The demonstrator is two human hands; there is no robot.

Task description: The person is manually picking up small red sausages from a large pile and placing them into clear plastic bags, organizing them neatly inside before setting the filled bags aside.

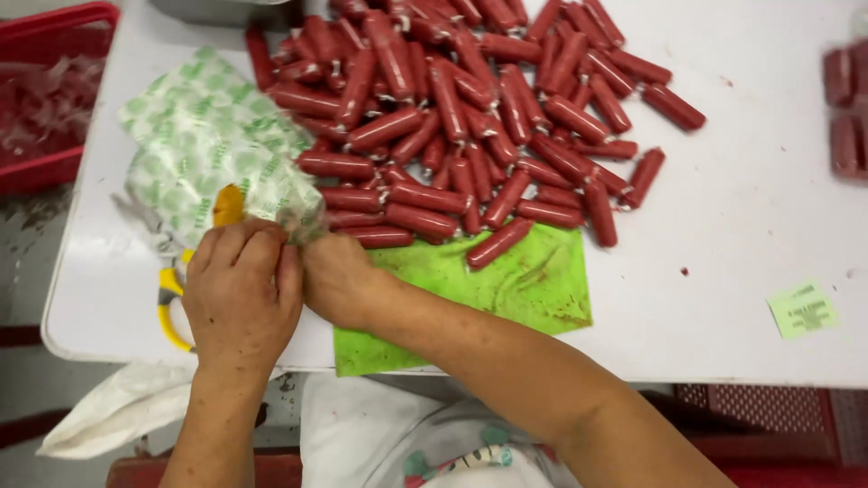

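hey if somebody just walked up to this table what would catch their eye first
Most likely the big heap of red sausages spread across the middle and far side of the white table. Next, the bright green cloth at the near edge, and both hands, left hand and right hand, gripping a clear green-printed plastic bag at the left.

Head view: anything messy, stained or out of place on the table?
Yes. The green mat is smeared with reddish stains and overhangs the table edge. Small red specks dot the bare top. The yellow-handled tool lies half buried under the printed bag.
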